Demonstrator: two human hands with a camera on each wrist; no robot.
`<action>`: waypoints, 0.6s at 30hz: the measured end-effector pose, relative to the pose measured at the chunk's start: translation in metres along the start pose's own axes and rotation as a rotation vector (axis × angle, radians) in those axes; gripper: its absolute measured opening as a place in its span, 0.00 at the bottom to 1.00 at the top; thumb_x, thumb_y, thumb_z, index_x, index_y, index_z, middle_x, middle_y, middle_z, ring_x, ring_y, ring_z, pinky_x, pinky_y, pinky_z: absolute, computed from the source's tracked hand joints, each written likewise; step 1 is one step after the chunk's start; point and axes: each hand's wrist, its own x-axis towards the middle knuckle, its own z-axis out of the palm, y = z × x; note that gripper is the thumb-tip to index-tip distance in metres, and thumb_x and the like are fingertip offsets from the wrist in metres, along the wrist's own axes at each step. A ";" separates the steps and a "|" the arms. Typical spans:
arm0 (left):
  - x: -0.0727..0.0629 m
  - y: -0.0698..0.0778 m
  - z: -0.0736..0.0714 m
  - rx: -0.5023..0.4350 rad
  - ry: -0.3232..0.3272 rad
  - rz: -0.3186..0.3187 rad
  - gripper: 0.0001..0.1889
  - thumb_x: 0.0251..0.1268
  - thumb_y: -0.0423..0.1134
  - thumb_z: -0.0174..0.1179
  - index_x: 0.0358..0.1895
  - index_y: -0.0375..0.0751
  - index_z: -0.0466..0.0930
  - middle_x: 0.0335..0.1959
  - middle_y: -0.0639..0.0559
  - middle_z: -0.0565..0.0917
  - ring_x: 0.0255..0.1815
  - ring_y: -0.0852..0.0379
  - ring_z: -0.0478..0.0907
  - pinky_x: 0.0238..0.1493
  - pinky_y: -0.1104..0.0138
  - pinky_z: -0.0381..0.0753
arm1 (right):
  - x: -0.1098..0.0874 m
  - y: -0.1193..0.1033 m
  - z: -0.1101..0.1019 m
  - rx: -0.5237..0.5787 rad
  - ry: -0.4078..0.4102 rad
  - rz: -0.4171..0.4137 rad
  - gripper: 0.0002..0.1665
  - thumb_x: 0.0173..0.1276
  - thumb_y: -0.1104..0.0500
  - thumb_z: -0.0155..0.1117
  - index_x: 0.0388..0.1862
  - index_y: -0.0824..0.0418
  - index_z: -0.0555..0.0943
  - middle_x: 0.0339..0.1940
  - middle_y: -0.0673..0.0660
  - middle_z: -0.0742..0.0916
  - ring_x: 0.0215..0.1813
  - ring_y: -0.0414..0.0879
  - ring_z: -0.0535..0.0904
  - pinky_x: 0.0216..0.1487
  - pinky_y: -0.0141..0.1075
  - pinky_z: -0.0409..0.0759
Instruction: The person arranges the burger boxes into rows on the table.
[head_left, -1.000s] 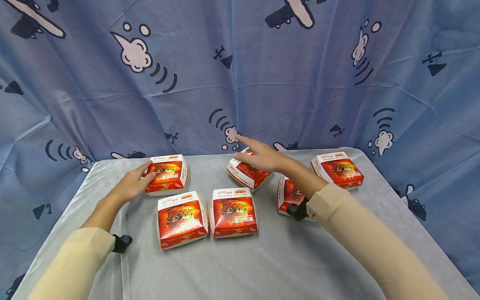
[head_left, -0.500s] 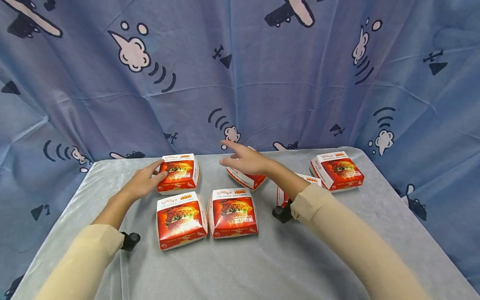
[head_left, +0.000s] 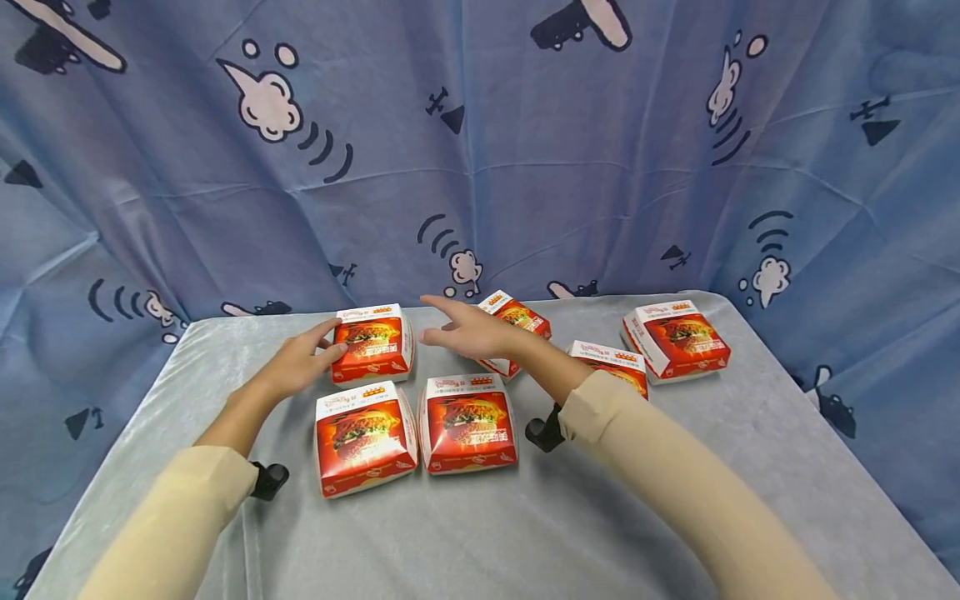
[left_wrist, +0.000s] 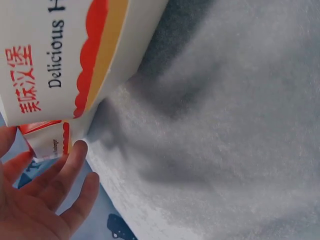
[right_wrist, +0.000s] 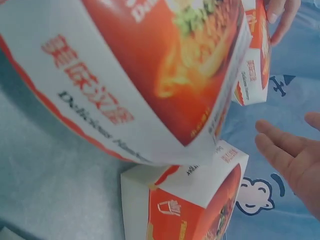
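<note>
The left hand (head_left: 294, 363) touches the left side of a red-and-white hamburger box (head_left: 371, 343) in the back row, with thumb and forefinger spread along it. In the left wrist view its fingers (left_wrist: 77, 155) lie relaxed beside that box, behind a larger-looking front box (left_wrist: 55, 55). The right hand (head_left: 474, 330) is held open, fingers pointing left, between that back-left box and an angled hamburger box (head_left: 517, 317). Nothing is in the right hand; in the right wrist view its fingers (right_wrist: 280, 145) are extended with the thumb apart.
Two hamburger boxes stand side by side in front, a left one (head_left: 365, 437) and a right one (head_left: 469, 425). Another box (head_left: 611, 362) is partly covered by the right forearm. One more (head_left: 677, 340) stands at the back right. A blue printed curtain (head_left: 390, 167) hangs behind the grey-covered table (head_left: 480, 542).
The left hand and the back-left box have slid right together. The right hand has moved left, off the angled box, which has shifted slightly right and shows more of its top.
</note>
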 end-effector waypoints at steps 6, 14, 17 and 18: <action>0.002 0.001 0.004 0.002 0.001 0.001 0.35 0.78 0.50 0.48 0.79 0.36 0.51 0.62 0.26 0.72 0.57 0.35 0.74 0.57 0.43 0.74 | 0.005 0.000 0.008 -0.028 -0.022 -0.032 0.41 0.76 0.49 0.56 0.81 0.57 0.53 0.81 0.58 0.59 0.72 0.58 0.69 0.70 0.47 0.68; 0.005 0.005 0.006 0.011 -0.040 -0.030 0.35 0.79 0.49 0.48 0.80 0.38 0.48 0.65 0.27 0.71 0.57 0.37 0.75 0.58 0.43 0.73 | 0.006 -0.001 0.014 -0.049 -0.062 -0.064 0.41 0.75 0.50 0.54 0.80 0.62 0.54 0.79 0.60 0.62 0.70 0.58 0.71 0.70 0.45 0.68; 0.005 0.007 0.006 0.012 -0.036 -0.021 0.35 0.79 0.49 0.48 0.80 0.37 0.49 0.64 0.27 0.72 0.57 0.37 0.75 0.57 0.44 0.74 | 0.007 0.000 0.017 -0.073 -0.080 -0.057 0.38 0.75 0.50 0.55 0.79 0.61 0.59 0.78 0.60 0.65 0.73 0.57 0.67 0.72 0.47 0.65; 0.005 0.007 0.006 0.012 -0.034 -0.016 0.35 0.78 0.49 0.49 0.79 0.37 0.49 0.63 0.27 0.72 0.57 0.37 0.75 0.57 0.44 0.74 | 0.007 0.000 0.017 -0.089 -0.085 -0.056 0.37 0.75 0.49 0.55 0.78 0.61 0.61 0.77 0.60 0.66 0.74 0.57 0.65 0.72 0.47 0.64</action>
